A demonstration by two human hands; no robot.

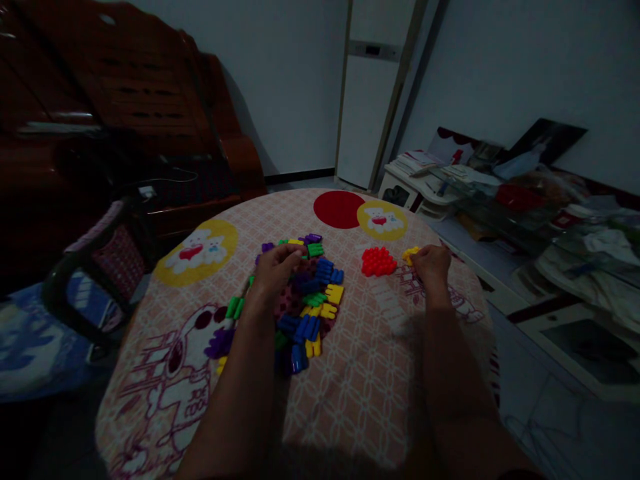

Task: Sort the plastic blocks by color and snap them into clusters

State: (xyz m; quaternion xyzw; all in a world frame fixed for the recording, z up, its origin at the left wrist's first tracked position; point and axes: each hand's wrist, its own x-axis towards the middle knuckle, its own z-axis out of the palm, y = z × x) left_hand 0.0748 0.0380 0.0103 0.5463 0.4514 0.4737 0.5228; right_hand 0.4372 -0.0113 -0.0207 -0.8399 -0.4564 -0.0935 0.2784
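Note:
My left hand [279, 268] is over a mixed pile of plastic toy blocks, its fingers drawn together in a pinch. Whatever may be between those fingertips is too dark and small to make out. Around it lie blue blocks [308, 327], yellow blocks [334, 293], green blocks [235, 308] and purple blocks [219, 342]. My right hand [433, 265], off to the right, is closed on a yellow toy block [410, 254] at the table surface. Just left of that hand sits a tight cluster of red blocks [379, 261].
A patterned cloth [345, 400] covers the round table. A chair [95, 267] stands close on the left, with a wooden bench [165, 100] behind. Along the right wall runs a cluttered low cabinet [545, 313]. A tall white unit [370, 100] stands at the back.

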